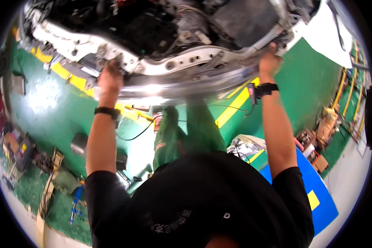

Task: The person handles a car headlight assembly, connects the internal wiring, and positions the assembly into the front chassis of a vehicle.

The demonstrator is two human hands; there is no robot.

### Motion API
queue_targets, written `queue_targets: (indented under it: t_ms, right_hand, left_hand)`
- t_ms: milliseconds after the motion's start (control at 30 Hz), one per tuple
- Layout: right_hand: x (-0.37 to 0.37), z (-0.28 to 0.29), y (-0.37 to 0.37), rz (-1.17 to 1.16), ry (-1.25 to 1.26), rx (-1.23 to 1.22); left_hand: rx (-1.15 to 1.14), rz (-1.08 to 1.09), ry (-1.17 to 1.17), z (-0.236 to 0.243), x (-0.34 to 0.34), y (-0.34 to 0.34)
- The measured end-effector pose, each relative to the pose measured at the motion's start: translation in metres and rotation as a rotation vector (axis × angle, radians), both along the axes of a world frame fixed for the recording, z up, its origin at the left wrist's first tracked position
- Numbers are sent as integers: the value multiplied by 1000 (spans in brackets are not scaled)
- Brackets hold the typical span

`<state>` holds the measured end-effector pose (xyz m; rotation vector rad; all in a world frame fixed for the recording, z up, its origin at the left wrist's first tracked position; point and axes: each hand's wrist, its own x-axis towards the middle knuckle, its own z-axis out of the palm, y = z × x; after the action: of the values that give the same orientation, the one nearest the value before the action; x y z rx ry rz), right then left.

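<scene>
A silvery metal bumper beam (186, 86), smeared by motion, spans the front of an opened-up car. My left hand (110, 77) is closed at its left end, close to a bracket on the white front panel (163, 66). At the right end my right hand (270, 65) is curled round the beam, below the corner of the engine bay. Both arms reach forward, well apart, with a black band on each wrist. The fingertips of both hands are partly hidden and blurred. My legs show through and beneath the lower edge of the beam.
Yellow lines (234, 108) run across the green floor (295, 84). A thin black cable (142, 131) curves near my legs. Tools and parts lie at the left. A blue panel (318, 198) and boxes (319, 162) are on the right, near a yellow-barred rack (348, 93).
</scene>
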<state>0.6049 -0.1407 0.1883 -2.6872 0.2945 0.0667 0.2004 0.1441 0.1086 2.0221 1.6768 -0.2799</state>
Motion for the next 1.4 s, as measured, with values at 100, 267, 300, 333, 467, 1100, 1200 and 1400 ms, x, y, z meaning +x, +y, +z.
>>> queue_targets:
  t_ms: [100, 267, 300, 333, 467, 1100, 1200, 1400]
  right_hand:
    - [10, -11, -9, 5, -27, -17]
    - [18, -28, -19, 12, -53, 14]
    - [16, -23, -14, 15, -48, -8]
    - [13, -21, -11, 24, -41, -6]
    - [16, -19, -17, 25, -32, 40]
    - [9, -11, -6, 36, -47, 29]
    - [9, -10, -9, 25, -47, -34]
    - [10, -14, -12, 25, -23, 84]
  left_hand:
    - [18, -42, -64, 4, 1, 3]
    - [-102, 0, -146, 8, -8, 13]
    - [-201, 28, -259, 1, -18, 21]
    - [-299, 56, -372, -5, -28, 29]
    - [-531, 150, -286, 31, -5, 38]
    - [-431, 138, -405, 24, -25, 36]
    - [-295, 486, -813, 39, -41, 15]
    - [-141, 1297, -815, -9, -170, 17]
